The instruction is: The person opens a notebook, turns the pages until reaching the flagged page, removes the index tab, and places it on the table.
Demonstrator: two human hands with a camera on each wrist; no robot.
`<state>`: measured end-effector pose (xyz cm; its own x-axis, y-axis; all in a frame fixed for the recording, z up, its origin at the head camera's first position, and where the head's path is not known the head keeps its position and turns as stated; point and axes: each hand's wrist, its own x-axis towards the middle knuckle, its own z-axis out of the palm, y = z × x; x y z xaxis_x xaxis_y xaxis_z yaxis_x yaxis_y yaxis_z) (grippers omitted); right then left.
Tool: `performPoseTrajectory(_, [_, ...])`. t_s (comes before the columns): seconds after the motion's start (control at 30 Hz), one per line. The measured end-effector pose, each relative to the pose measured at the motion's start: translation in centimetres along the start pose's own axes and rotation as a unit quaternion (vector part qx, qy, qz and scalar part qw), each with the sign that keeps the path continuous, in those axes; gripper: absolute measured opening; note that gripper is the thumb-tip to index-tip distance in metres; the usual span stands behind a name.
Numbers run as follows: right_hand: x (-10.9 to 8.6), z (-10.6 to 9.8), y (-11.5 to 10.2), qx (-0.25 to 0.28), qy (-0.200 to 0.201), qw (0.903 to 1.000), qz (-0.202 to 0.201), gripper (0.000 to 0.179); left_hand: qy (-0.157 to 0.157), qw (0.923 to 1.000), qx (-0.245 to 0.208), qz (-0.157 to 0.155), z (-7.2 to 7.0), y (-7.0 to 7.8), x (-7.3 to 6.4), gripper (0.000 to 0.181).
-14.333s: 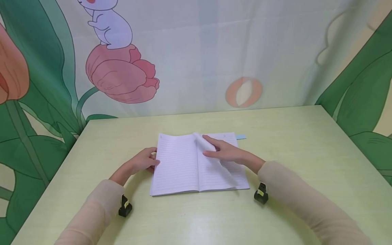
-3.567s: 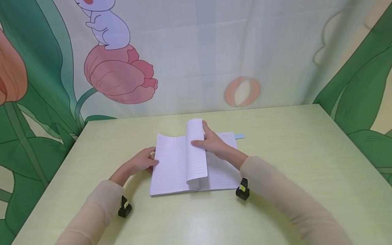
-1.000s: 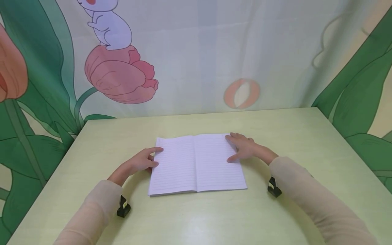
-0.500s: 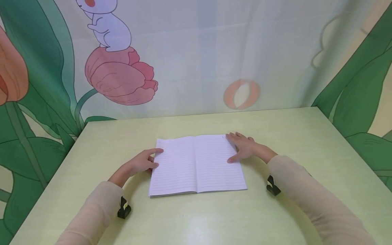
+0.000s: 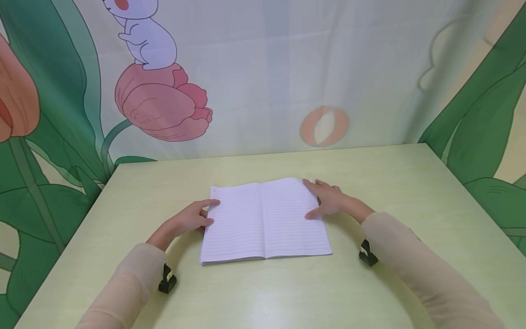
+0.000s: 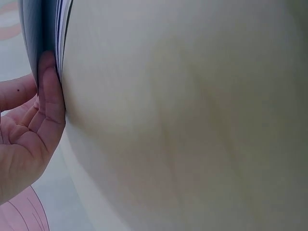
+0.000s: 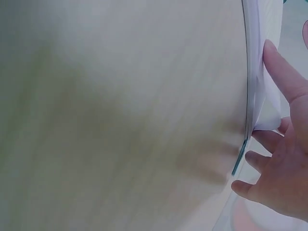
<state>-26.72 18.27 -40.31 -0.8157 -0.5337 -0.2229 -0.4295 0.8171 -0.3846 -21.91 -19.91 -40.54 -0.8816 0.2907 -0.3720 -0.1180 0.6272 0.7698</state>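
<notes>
Open notebook [image 5: 234, 224] is laid on table [image 5: 263, 297], pinched on its L by L hand [image 5: 190, 217]. R page [image 5: 287, 219] is bowed up, only touched by splayed R hand [image 5: 328, 200]; might be creased if pushed too hard imo.

Thin, smooth, matt paper throughout the open notebook [image 5: 238, 226], softly rippled rather than stiff, with a slim, smooth, flat strip [image 7: 239, 157] at the far edge, paper or plastic, impossible to tell which. Underneath, a smooth, wood-look finish on the table [image 5: 263, 292], faintly grained and mostly satin, turning glossy in a pale shine towards the front. Soft, matt, lightly creased cloth in the left sleeve [image 5: 123, 285] and right sleeve [image 5: 423, 269], hard-looking plastic in the left box [image 5: 166, 285] and right box [image 5: 369, 259], and thin, matt, printed cloth, gently wrinkled, for the backdrop [image 5: 246, 91].
</notes>
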Motion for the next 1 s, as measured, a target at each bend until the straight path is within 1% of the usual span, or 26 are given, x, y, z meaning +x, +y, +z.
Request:
performPoseTrajectory(0.1, [-0.2,0.1,-0.3,-0.004,-0.006,0.9999,-0.009,0.103,0.001,1.0000,0.006,-0.001,0.0,0.0,0.1,0.056])
performPoseTrajectory(0.3, [-0.6,0.3,-1.3,-0.007,-0.012,0.9995,-0.029,0.101,0.004,0.9997,0.020,0.011,0.0,-0.1,0.1,0.057])
performPoseTrajectory(0.37, [-0.7,0.5,-1.5,-0.013,-0.009,0.9992,-0.036,0.101,0.003,0.9997,0.019,0.013,0.0,-0.1,0.1,0.057])
performPoseTrajectory(0.43, [-0.7,0.7,-1.6,-0.031,-0.008,0.9985,-0.044,0.101,0.003,0.9998,0.017,0.012,0.0,0.0,0.1,0.057])
performPoseTrajectory(0.57, [-0.8,1.0,-1.9,-0.068,-0.016,0.9965,-0.046,0.104,0.004,0.9997,0.022,0.006,0.0,0.2,0.1,0.056])
performPoseTrajectory(0.67, [-0.9,1.1,-2.3,-0.086,-0.030,0.9952,-0.038,0.106,0.004,0.9997,0.026,0.002,-0.1,0.3,0.1,0.056])
performPoseTrajectory(0.87, [-0.9,1.3,-3.2,-0.096,-0.039,0.9938,-0.038,0.107,0.006,0.9995,0.030,-0.006,0.0,0.3,0.1,0.057])
performPoseTrajectory(1.0, [-0.5,1.7,-3.9,-0.098,-0.041,0.9932,-0.047,0.106,0.007,0.9995,0.030,-0.007,0.0,0.2,0.2,0.057])
